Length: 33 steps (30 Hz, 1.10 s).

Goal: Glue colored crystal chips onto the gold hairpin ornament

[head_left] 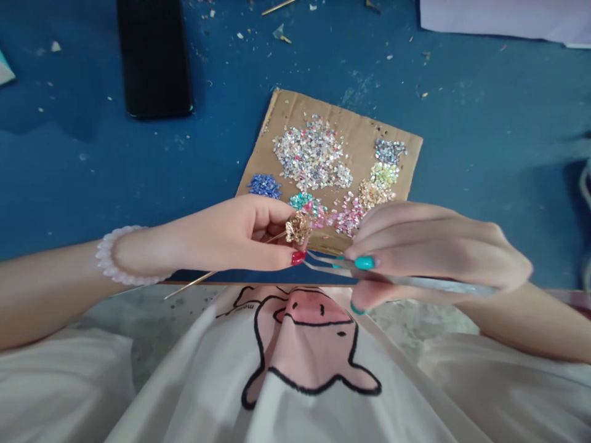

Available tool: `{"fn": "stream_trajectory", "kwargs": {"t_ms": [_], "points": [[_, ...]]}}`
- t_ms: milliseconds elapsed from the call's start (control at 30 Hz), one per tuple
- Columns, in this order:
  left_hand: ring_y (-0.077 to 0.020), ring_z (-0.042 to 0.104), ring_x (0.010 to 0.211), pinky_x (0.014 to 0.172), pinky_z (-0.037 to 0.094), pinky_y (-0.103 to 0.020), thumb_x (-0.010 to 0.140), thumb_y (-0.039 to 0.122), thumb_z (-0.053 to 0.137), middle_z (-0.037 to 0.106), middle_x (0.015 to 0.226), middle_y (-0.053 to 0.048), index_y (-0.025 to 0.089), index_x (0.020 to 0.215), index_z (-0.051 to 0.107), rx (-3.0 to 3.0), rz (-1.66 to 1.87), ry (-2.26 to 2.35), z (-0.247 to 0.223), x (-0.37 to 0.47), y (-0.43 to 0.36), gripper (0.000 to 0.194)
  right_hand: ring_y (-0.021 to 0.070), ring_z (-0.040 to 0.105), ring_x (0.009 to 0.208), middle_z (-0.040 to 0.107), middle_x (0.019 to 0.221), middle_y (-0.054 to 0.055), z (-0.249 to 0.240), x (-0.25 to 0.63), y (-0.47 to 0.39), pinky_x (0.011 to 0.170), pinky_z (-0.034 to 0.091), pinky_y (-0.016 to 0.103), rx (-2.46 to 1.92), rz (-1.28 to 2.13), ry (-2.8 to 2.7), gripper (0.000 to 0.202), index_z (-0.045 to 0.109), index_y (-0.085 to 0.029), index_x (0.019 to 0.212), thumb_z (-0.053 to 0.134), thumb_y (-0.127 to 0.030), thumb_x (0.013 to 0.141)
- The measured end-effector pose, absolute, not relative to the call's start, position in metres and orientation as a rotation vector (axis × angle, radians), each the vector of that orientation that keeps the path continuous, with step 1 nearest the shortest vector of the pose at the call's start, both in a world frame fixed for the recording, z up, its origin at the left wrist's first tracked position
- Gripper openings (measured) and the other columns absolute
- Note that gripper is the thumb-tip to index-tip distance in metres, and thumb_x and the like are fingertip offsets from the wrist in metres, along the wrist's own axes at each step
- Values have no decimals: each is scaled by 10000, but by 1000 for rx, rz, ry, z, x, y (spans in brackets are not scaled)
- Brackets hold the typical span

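My left hand (249, 237) is closed on a gold hairpin (298, 228); its flower-like openwork head shows at the fingertips, and its thin stem slants down to the left below the wrist. In my right hand (438, 246) a pair of metal tweezers (425, 283) is pinched, the two tips slightly apart beside my left thumbnail and just below the hairpin's head. Whether the tips hold a chip is too small to tell. Right behind both hands lies a piece of cardboard (357, 126) with a large pile of pale shiny chips (310, 154) and several small coloured piles.
Around the cardboard's edges sit blue chips (264, 186), teal chips (301, 200), pink chips (348, 215) and yellow chips (384, 175). A black phone (154, 61) rests on the blue table (480, 172) at the back left. Lilac paper (503, 18) lies at the back right. Small scraps dot the tabletop.
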<state>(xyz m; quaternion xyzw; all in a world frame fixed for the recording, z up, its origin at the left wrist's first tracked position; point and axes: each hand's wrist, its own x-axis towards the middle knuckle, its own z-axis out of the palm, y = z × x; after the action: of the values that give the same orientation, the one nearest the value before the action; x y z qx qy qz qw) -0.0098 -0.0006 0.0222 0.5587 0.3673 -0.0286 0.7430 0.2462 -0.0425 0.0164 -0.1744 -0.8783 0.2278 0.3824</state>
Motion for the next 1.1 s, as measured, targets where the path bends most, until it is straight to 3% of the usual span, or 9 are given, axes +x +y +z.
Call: {"fn": "stream_trajectory", "kwargs": {"t_ms": [300,500,833,1100], "points": [[-124,664,724,615,538,-171,836,302,744,714,846,6,218,959,746,1269,-60,839,20,-13,0,149,177,765,732,769,782,87,16,248,-42,728,680,315,-407,488,-2247,186,674,-118,898,822,-229,913],[-116,625,687,580,510,-168,853,353,749,670,799,9,208,897,705,1314,-65,862,19,-15,0,158,159,756,698,764,763,30,13,249,-37,688,685,285,-376,426,-2238,157,669,-176,870,797,-237,938],[-102,676,788,664,539,-147,897,321,750,747,935,20,232,1018,745,1207,-22,810,19,-13,-1,150,168,732,666,757,757,50,11,249,-36,658,676,316,-342,442,-2216,111,678,-155,874,754,-182,951],[-96,674,773,638,532,-136,900,284,742,743,919,41,234,1045,752,1190,16,781,18,-12,-2,155,169,771,868,800,963,54,19,258,-42,788,697,307,-608,444,-2346,114,666,-228,978,714,-127,954]]}}
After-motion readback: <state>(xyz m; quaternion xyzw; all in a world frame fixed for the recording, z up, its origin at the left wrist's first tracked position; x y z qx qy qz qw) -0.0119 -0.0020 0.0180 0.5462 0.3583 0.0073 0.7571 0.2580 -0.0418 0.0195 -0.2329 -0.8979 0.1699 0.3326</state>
